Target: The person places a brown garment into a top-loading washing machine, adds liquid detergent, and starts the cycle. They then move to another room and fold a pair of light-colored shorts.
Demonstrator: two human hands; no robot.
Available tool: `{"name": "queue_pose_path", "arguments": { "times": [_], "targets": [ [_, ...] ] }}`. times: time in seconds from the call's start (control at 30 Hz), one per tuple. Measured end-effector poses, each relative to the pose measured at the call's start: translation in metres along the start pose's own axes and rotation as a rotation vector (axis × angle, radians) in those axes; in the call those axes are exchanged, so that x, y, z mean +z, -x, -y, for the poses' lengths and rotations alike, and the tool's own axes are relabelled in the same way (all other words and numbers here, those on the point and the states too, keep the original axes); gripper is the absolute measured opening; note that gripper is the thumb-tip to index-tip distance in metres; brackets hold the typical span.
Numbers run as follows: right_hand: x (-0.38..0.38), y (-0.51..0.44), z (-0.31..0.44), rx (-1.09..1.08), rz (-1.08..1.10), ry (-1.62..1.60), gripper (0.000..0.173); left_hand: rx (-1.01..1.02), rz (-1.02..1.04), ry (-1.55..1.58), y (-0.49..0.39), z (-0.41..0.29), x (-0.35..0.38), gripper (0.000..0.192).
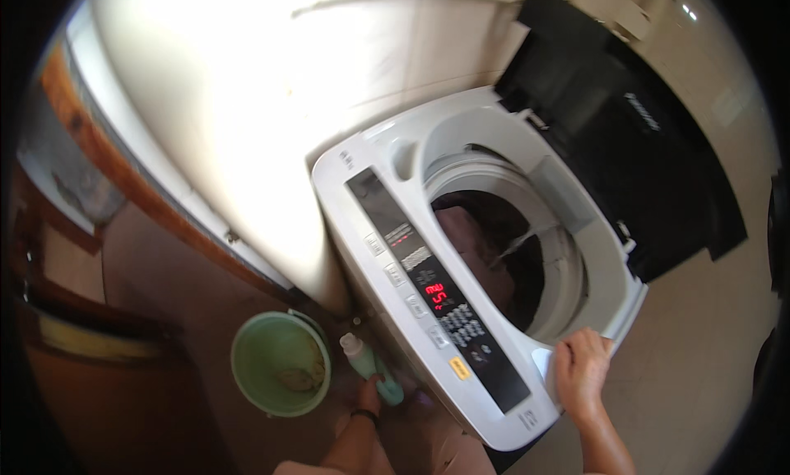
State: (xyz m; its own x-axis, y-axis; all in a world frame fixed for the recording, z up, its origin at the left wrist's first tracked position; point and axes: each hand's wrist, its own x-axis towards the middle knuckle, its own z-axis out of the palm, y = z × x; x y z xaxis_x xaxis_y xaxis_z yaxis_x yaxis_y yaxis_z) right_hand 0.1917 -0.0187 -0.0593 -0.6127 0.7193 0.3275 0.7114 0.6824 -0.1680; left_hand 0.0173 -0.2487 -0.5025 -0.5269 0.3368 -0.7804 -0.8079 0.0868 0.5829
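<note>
A green plastic bottle with a white cap (364, 357) is held low by my left hand (370, 395), between a bucket and the front of the washing machine. My right hand (580, 370) rests on the near right corner of the white top-loading washing machine (395, 240), its fingers curled at the rim. The black lid (623, 129) stands raised. Inside the drum lies dark and reddish laundry (469, 234), and a thin stream of water runs down over it. Red digits glow on the control panel (438, 296).
A green bucket (247, 364) with a crumpled cloth (299, 376) in it stands on the floor at left. A bright white curved surface (247, 135) and a wood-edged frame (123, 172) lie beyond it. A tiled wall rises behind the machine.
</note>
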Motion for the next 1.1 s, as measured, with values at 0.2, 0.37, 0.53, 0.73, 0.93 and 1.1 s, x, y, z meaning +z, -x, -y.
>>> {"name": "queue_pose_path", "arguments": {
  "times": [0.2, 0.37, 0.53, 0.73, 0.93, 1.1],
  "targets": [
    [0.003, 0.006, -0.013, -0.031, -0.063, -0.057, 0.012, 0.207, 0.086, -0.013, 0.174, -0.129, 0.009, 0.045],
    [-0.002, 0.008, -0.012, 0.017, -0.034, -0.119, 0.013, 0.415, 0.182, -0.315, 0.316, -0.265, 0.014, 0.055],
    [-0.08, -0.037, 0.027, 0.029, 0.176, -0.417, 0.041, 0.662, 0.175, -0.49, 0.434, -0.365, 0.065, 0.044],
    [-0.226, -0.132, 0.076, -0.529, 0.238, -0.768, 0.088, 1.178, 0.32, -0.78, 0.488, -0.395, 0.148, 0.041],
    [-0.277, -0.181, 0.096, -0.598, 0.114, -0.37, 0.075, 1.394, 0.333, -0.79, 0.474, -0.394, 0.21, 0.034],
    [-0.268, -0.206, 0.093, -0.566, 0.062, -0.33, 0.049, 1.245, 0.469, -0.656, 0.449, -0.42, 0.232, 0.022]
  ]
}}
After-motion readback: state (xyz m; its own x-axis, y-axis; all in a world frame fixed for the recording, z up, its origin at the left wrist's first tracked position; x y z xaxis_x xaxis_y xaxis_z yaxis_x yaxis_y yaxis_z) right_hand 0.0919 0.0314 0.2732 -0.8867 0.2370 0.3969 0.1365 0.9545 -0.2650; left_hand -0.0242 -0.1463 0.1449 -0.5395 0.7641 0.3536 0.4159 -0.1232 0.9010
